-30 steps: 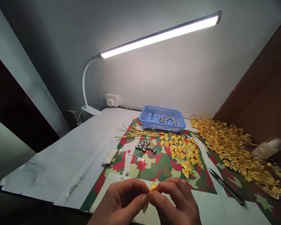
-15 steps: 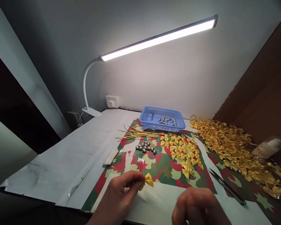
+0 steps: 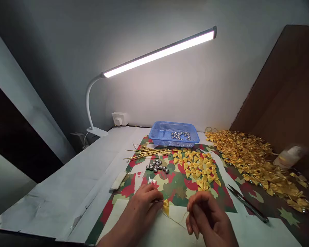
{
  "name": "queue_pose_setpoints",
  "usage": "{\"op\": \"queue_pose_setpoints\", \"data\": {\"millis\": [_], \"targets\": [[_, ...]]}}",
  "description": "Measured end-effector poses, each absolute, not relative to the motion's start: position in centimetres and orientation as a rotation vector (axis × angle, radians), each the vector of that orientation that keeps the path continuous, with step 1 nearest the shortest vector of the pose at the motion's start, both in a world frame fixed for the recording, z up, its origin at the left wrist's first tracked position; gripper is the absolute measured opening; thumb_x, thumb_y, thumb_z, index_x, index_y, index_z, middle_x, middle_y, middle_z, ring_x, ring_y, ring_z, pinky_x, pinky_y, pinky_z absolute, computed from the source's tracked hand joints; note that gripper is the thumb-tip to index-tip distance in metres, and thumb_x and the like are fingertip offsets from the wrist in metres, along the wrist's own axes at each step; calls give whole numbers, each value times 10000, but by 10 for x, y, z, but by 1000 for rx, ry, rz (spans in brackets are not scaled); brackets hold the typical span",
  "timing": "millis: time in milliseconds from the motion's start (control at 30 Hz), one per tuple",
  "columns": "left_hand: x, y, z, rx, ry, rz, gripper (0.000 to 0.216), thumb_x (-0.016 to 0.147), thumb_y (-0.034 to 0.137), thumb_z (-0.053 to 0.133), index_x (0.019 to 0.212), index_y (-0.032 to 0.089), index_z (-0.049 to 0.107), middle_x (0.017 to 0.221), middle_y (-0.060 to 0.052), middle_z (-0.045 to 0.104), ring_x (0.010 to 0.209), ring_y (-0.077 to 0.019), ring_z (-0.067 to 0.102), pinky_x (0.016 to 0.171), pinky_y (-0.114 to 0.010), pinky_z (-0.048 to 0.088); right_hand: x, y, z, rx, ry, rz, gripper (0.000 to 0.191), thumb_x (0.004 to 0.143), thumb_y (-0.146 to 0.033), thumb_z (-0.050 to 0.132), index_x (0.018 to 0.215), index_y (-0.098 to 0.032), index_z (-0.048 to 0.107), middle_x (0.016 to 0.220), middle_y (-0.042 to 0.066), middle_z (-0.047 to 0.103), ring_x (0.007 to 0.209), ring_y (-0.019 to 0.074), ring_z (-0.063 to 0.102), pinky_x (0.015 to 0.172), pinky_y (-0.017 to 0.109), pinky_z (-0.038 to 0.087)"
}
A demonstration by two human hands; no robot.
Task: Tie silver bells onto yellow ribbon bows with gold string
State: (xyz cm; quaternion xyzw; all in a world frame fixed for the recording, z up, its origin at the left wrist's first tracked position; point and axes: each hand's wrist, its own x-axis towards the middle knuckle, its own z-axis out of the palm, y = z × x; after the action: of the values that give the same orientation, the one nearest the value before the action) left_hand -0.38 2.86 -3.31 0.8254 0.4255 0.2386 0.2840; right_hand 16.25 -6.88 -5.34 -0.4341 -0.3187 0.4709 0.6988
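My left hand (image 3: 141,207) pinches a small yellow ribbon bow (image 3: 166,206) low over the table's near edge. A thin gold wire (image 3: 176,222) runs from the bow toward my right hand (image 3: 204,218), whose fingers are curled and pinch the wire's other end. Beyond the hands lie loose yellow bows (image 3: 197,166), a cluster of silver bells (image 3: 157,166) and a bundle of gold wires (image 3: 148,152) on a red-green patterned sheet (image 3: 179,185).
A blue basket (image 3: 154,134) with more bells stands at the back. A big heap of finished gold bows (image 3: 254,161) fills the right side. Dark scissors (image 3: 247,204) lie right of my hands. A clamp lamp (image 3: 154,55) arches overhead; a brown board (image 3: 285,96) stands at right.
Both hands were together on the bow. The right hand pulled away down-right, then came back up holding the wire's end. The left hand kept the bow and lowered it slightly.
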Motion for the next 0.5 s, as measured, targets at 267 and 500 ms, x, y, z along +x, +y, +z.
{"op": "queue_pose_setpoints", "data": {"millis": [267,500], "targets": [[33,79,-23,2459,1139,461,111,995,207,639,1075,179,710,1184,-70,730,982,-230,712,849,-434,597,161,-59,-81,-1063,-730,1006,516,852,-695,703,802,-184,652,579,-49,508,529,107,489,562,226,373],[45,90,-27,2397,1164,379,171,989,305,665,1098,179,707,1130,-63,742,956,-232,721,847,-447,604,159,-61,-91,-1086,-764,964,489,910,-684,619,819,-204,650,603,-43,524,556,121,506,580,227,382]]}}
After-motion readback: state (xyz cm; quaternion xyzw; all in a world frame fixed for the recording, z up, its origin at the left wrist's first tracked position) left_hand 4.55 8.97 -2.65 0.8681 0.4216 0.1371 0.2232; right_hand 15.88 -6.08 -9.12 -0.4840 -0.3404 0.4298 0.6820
